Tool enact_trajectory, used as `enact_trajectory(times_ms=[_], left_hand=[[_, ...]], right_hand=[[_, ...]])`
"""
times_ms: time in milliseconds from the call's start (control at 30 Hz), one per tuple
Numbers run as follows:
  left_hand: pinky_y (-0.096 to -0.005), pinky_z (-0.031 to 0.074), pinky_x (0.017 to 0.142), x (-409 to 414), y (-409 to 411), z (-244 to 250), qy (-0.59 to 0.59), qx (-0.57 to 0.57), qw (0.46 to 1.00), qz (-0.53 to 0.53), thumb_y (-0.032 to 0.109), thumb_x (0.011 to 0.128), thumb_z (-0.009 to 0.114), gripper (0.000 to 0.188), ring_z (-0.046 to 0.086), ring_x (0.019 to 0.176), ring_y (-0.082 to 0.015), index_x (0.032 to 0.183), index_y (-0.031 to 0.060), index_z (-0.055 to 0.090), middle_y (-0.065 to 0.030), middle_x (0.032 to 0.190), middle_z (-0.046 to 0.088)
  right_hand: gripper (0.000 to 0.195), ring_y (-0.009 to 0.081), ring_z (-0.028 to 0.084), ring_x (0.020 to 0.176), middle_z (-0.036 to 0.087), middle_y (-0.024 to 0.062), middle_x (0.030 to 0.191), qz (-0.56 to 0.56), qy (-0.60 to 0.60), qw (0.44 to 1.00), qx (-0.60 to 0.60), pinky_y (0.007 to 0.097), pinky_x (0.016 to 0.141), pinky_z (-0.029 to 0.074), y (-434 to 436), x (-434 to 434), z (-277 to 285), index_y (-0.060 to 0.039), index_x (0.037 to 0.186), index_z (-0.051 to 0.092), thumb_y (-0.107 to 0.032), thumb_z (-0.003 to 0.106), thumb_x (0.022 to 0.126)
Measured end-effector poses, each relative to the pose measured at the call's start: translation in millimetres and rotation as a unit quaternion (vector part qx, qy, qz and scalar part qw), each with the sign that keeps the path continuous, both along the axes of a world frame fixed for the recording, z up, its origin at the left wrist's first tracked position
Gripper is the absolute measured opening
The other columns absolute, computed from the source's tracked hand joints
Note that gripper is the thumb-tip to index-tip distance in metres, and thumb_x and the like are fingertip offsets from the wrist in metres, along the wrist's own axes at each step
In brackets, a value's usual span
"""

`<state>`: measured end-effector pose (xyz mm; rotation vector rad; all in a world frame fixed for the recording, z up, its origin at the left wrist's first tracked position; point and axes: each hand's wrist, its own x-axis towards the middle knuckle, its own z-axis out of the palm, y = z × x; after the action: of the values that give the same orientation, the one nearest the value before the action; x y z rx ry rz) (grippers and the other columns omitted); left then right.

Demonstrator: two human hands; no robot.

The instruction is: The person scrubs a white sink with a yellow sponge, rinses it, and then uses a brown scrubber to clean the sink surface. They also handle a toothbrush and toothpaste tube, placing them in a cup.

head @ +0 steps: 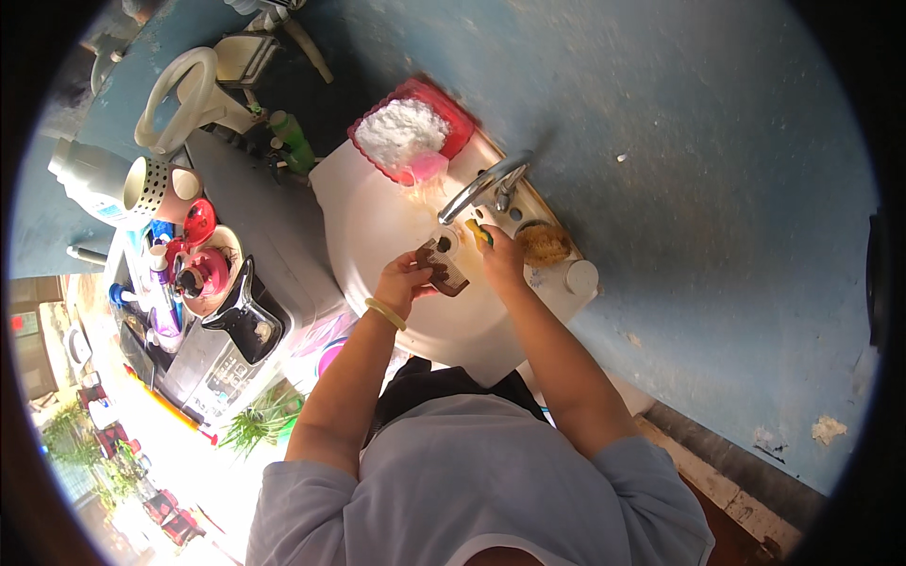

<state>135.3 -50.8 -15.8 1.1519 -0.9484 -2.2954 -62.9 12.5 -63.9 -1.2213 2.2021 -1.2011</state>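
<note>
Over the white washbasin [368, 205], my left hand [400, 284] grips a dark brown fine-toothed comb [447, 274] between thumb and fingers. Its teeth point up toward the faucet side. My right hand [503, 263], a short way to the right, holds a small yellow-and-green object [478, 230], perhaps a brush; most of it is hidden in the fingers. The two held things are apart. Above them curves the spout of a chrome faucet [481, 185]. The dark drain hole [444, 244] shows just behind the comb.
A red plastic basket [460, 134] with a white fluffy mass [402, 131] sits on the basin's far corner. To the right are a tan scrubber [542, 244] and a white round-lidded container [580, 277]. At left, a washing machine [244, 194] carries bottles, cups and a black dish [248, 325].
</note>
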Motion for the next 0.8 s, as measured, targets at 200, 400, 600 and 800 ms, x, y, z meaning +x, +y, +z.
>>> enact_trajectory(times_ms=[200,400,600,800], left_hand=[[-0.0344,0.052,0.079,7.4,0.2,-1.0,0.097,0.017,0.995,0.032,0.000,0.084,0.054,0.022,0.062,0.094,-0.0220,0.105,0.0056,0.057,-0.0113,0.103,0.064],[-0.0339,0.052,0.079,-2.4,8.9,15.5,0.130,0.005,0.990,0.059,0.001,0.085,0.055,0.019,0.063,0.094,-0.0211,0.104,0.0059,0.058,-0.0098,0.102,0.064],[-0.0336,0.052,0.079,-11.7,17.2,27.0,0.130,-0.008,0.988,0.081,0.001,0.086,0.055,0.017,0.063,0.093,-0.0216,0.102,0.0061,0.059,-0.0094,0.101,0.065],[-0.0335,0.053,0.077,-19.4,23.9,30.3,0.116,-0.015,0.987,0.113,0.005,0.088,0.055,0.021,0.063,0.094,-0.0228,0.109,0.0051,0.056,-0.0099,0.103,0.064]], right_hand=[[0.034,0.0136,0.060,0.076,0.063,0.0071,0.090,0.040,-0.364,0.928,0.065,0.0278,0.057,0.050,19.8,8.1,39.4,-0.0075,0.118,0.057,-0.022,0.057,0.087],[0.034,0.0100,0.055,0.075,0.058,0.0055,0.094,0.054,-0.476,0.877,0.038,0.0255,0.055,0.050,42.4,8.4,65.3,-0.0024,0.119,0.055,-0.021,0.055,0.090],[0.036,0.0091,0.057,0.074,0.060,0.0035,0.092,0.124,-0.456,0.881,0.018,0.0231,0.053,0.047,42.4,3.2,90.0,-0.0027,0.118,0.055,-0.020,0.060,0.087],[0.030,0.0093,0.056,0.068,0.060,0.0046,0.086,0.138,-0.444,0.885,0.026,0.0234,0.048,0.043,35.9,-1.6,76.7,0.0005,0.108,0.057,-0.015,0.063,0.083]])
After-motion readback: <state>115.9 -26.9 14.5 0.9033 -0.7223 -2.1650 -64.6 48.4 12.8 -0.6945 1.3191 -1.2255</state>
